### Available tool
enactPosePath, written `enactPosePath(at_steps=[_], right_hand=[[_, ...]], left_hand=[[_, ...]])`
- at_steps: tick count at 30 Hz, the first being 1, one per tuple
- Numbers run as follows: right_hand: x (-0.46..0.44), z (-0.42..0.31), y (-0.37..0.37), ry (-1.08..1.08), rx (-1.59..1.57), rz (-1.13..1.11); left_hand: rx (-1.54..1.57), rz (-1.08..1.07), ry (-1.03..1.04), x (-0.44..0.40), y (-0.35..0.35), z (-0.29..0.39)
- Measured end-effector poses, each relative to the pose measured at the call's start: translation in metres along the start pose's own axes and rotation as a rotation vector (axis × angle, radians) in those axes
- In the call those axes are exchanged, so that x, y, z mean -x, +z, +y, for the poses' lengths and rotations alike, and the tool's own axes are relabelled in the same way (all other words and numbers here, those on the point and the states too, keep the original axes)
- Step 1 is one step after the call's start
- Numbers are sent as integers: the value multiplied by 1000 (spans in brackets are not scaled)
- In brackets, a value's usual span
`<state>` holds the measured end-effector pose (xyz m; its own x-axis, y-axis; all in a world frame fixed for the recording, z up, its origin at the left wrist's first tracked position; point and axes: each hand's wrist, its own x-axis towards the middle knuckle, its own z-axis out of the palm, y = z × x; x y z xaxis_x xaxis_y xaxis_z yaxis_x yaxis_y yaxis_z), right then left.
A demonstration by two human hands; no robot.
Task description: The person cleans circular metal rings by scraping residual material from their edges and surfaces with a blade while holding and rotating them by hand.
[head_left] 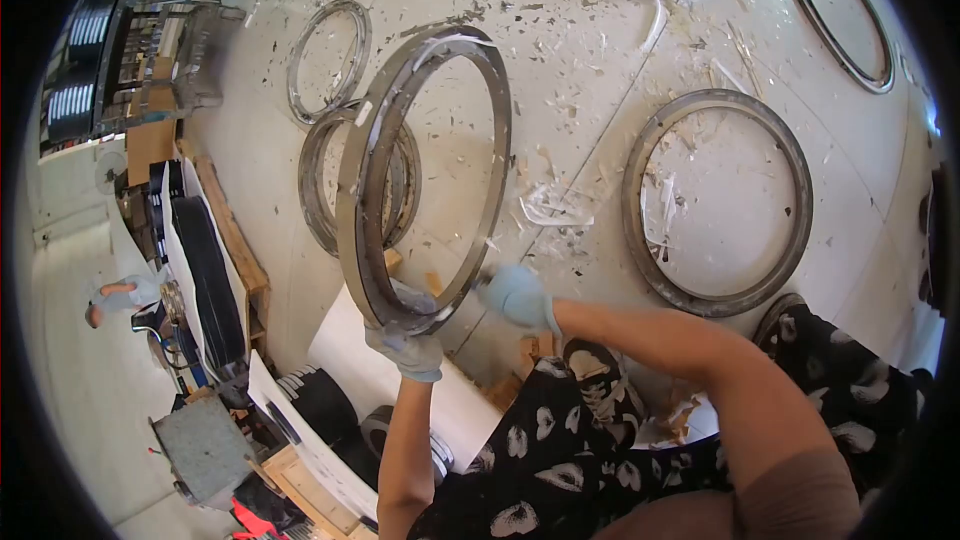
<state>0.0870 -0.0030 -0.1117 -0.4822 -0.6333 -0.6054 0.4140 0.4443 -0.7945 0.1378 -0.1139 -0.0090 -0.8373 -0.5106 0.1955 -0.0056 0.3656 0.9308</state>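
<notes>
My left hand [405,345], in a pale glove, is closed around the bottom of a large metal ring [360,190]. The ring stands tilted on edge, with whitish remnants along its rim. My right hand [518,297], in a light blue glove, is curled into a fist just right of the ring's lower edge. Motion blurs its fingertips, and whatever they may hold is too unclear to name. Behind the held ring, another ring [312,185] lies on the floor, partly covered by it.
More rings lie on the floor: a large ring [637,215] at right, a thin ring [293,70] at back left and a dark ring [840,58] at far right. Scraps [555,208] litter the floor. A white sheet [345,340] and wooden pallet [235,240] are at left; a person [130,292] is beyond.
</notes>
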Motion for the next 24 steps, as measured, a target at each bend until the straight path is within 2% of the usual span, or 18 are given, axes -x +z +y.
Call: enactPosePath(at_steps=[2, 4, 7, 8, 11, 12, 14, 16, 18, 19, 20, 21, 22, 24], right_hand=[[9, 3, 9, -66, -68, -8], [33, -8, 32, -241, -182, 57], [6, 5, 24, -339, -80, 5], [-3, 3, 6, -34, -39, -24], [31, -15, -10, -81, -155, -63], [19, 9, 35, -383, -139, 87], [21, 1, 21, -417, -117, 53], [13, -4, 5, -452, -105, 24], [1, 1, -6, -47, 20, 6], [11, -5, 0, -43, 12, -1], [29, -17, 6, -142, 31, -42], [38, -26, 5, -250, 60, -77], [28, -22, 1, -255, 66, -74], [-1, -5, -9, -3, 189, -49]], left_hand=[[25, 89, -58, 4, 8, 1], [6, 35, -76, 6, -1, 0], [2, -2, -28, 0, -5, -11], [10, 7, 14, -1, -5, -12], [40, 76, -38, 0, 4, -7], [39, 68, -45, 3, 2, -7], [91, 66, -90, 2, -3, -12], [90, 108, -38, 0, -4, -23], [83, 159, -3, 2, -1, -23], [55, 103, -19, 1, 0, -14], [32, 44, -37, 1, 0, -8], [36, 43, -35, 3, -4, -12], [-8, 54, -25, 6, -11, -20], [-49, 70, -12, 5, -12, -21]])
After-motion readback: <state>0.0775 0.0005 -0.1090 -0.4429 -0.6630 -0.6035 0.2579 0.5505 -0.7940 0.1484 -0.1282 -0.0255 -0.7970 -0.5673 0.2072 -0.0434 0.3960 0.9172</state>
